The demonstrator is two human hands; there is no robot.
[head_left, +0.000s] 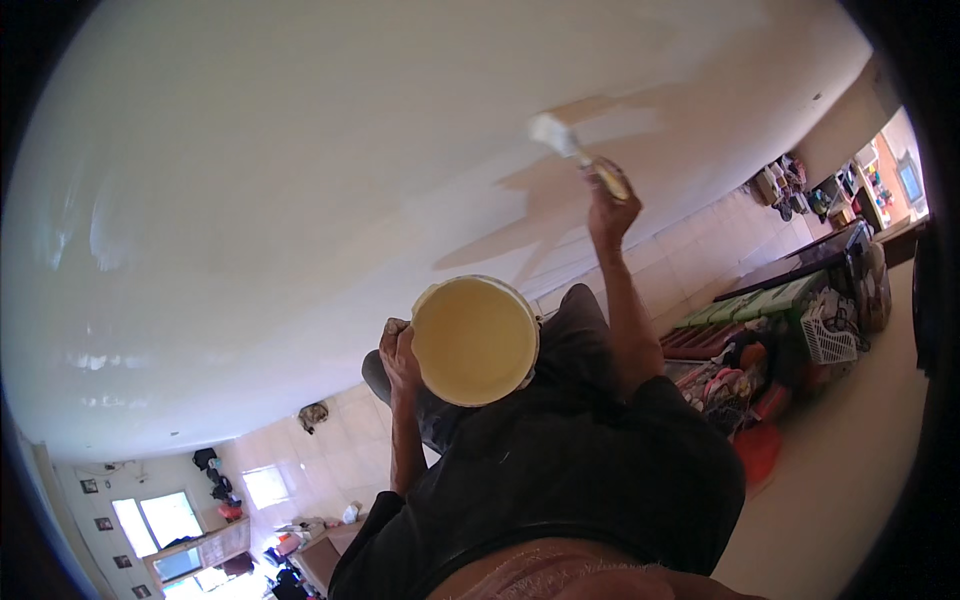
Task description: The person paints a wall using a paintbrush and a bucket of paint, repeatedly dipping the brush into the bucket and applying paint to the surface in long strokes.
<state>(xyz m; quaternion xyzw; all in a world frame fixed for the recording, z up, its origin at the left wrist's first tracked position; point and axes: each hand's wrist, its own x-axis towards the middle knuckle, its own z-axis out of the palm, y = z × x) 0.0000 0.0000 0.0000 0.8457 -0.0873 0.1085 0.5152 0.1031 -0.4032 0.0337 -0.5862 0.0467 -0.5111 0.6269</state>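
Note:
My left hand (401, 352) is closed on the rim of a round paint bucket (476, 341), held in front of my body. Pale cream paint shows inside it. Out to the right, my right hand (611, 195) is closed around the handle of a paintbrush (567, 143). White paint covers the bristles, which are slightly blurred. The brush head is at or close to the pale wall (300, 180); whether it touches cannot be made out. Shadows of the arm and brush fall on the wall beside them.
Tiled floor (345, 430) lies far below my legs. A cat-like animal (313, 416) rests there by the wall. To the right stand green and dark furniture (770, 300), a white basket (828, 340) and a red item (757, 452). Windows (160, 522) are at lower left.

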